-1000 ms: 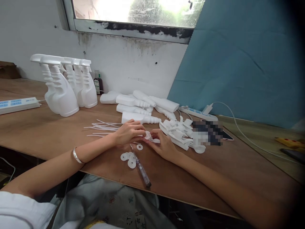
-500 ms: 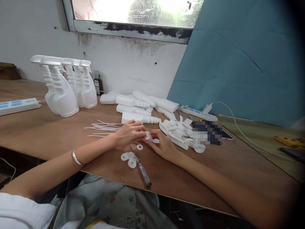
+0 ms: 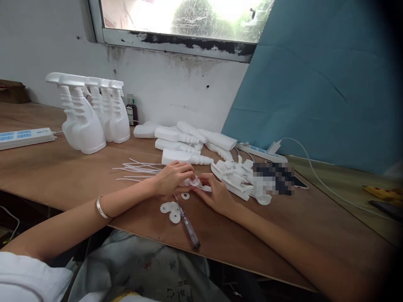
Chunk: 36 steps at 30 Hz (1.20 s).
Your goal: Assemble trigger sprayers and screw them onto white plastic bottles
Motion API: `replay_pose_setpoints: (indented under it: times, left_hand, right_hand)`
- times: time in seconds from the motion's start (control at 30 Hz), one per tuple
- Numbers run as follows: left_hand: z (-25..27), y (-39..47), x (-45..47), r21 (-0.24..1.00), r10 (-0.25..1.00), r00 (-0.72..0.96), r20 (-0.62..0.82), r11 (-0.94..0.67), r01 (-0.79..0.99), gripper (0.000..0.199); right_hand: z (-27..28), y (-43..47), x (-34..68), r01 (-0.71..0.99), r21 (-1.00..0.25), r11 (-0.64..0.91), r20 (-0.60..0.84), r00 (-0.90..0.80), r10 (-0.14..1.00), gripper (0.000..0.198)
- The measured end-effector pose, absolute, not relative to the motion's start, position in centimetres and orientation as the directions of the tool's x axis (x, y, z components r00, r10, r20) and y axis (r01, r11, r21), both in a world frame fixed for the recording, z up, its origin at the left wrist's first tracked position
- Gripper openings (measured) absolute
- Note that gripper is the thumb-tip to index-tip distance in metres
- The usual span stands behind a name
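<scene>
My left hand (image 3: 174, 177) and my right hand (image 3: 218, 195) meet over the table, fingers closed on one white trigger sprayer head (image 3: 195, 182). Its round collar end points toward the left fingers, which partly cover it. The right thumb and fingers pinch the body from the other side. Just below lies a single white washer (image 3: 185, 196), with a small cluster of white washers (image 3: 170, 207) nearer the front edge. A screwdriver (image 3: 189, 231) with a clear handle rests beside them, its tip near the left hand.
Thin white tubes (image 3: 138, 167) lie left of the hands. Behind are several lying white bottles (image 3: 182, 157); loose sprayer heads (image 3: 231, 178) are heaped at right beside a phone (image 3: 300, 183). Assembled spray bottles (image 3: 90, 126) stand at back left, near a power strip (image 3: 27, 137).
The view has shifted slightly. My left fingers have moved a little at the sprayer head's collar, and its round end shows at a different angle. Both hands keep hold of it.
</scene>
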State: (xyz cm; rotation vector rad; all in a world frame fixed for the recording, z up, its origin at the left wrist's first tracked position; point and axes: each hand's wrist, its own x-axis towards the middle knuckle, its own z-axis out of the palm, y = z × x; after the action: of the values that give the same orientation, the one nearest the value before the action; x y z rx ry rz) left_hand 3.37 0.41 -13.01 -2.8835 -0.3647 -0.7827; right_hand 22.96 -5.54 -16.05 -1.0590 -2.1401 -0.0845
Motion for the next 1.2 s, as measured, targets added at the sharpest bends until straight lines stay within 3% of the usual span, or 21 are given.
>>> replay_pose_setpoints:
  times: [0.23,0.53,0.6,0.73,1.0,1.1,1.2]
  left_hand:
    - [-13.4,0.4,3.5,-0.031,0.224,0.857,0.465,-0.963,0.269,0.025]
    - [-11.6,1.5,2.4,0.205,0.375,0.744,0.553,-0.927,0.314,0.015]
    - [-11.0,1.9,1.6,0.228,0.435,0.769,0.469,-0.9,0.371,0.016]
    - [-10.0,2.1,0.3,0.289,0.538,0.834,0.124,-0.823,0.489,0.017]
    - [-9.3,2.5,-0.2,0.384,0.477,0.833,-0.282,-0.739,0.553,0.019]
    - [-9.5,2.6,-0.1,0.386,0.438,0.853,-0.282,-0.763,0.519,0.017]
    - [-9.3,2.5,-0.1,0.371,0.486,0.862,-0.144,-0.781,0.502,0.015]
  right_hand:
    - [-16.0,-5.5,22.9,0.708,-0.248,0.661,0.637,-0.394,0.662,0.026]
    - [-15.9,-5.6,22.8,0.752,-0.302,0.586,0.581,-0.342,0.738,0.027]
    - [-15.9,-5.6,22.8,0.773,-0.29,0.564,0.573,-0.331,0.749,0.028]
    - [-15.9,-5.6,22.7,0.797,-0.278,0.537,0.567,-0.315,0.761,0.028]
    - [-16.0,-5.7,22.7,0.807,-0.253,0.534,0.569,-0.322,0.756,0.029]
    - [-15.8,-5.7,22.6,0.807,-0.243,0.538,0.573,-0.328,0.751,0.028]
    - [-15.7,-5.8,22.6,0.808,-0.246,0.535,0.571,-0.325,0.753,0.027]
